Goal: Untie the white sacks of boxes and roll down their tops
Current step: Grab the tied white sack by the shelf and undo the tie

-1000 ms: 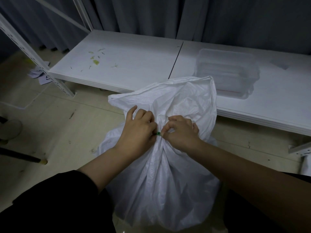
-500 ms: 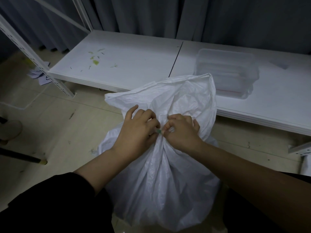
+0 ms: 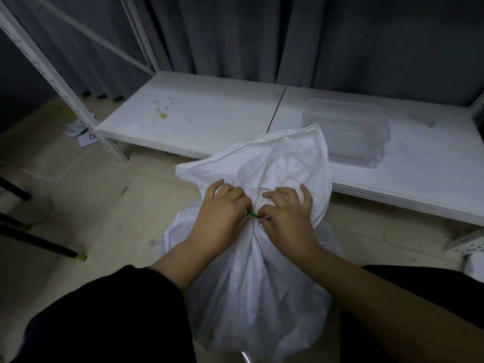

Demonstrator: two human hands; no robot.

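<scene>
Two hands [image 3: 255, 217] at green tie [image 3: 253, 214]

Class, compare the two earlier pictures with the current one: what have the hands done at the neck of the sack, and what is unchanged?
The right hand has uncurled, its fingers now spread over the white sack. Both hands still pinch the green tie; the left hand is little changed. The neck stays gathered, the sack in place, the clear box unmoved.

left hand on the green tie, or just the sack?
Touching. The head view shows the left hand with its fingers pinched onto one end of the green tie at the white sack neck, no gap visible.
</scene>
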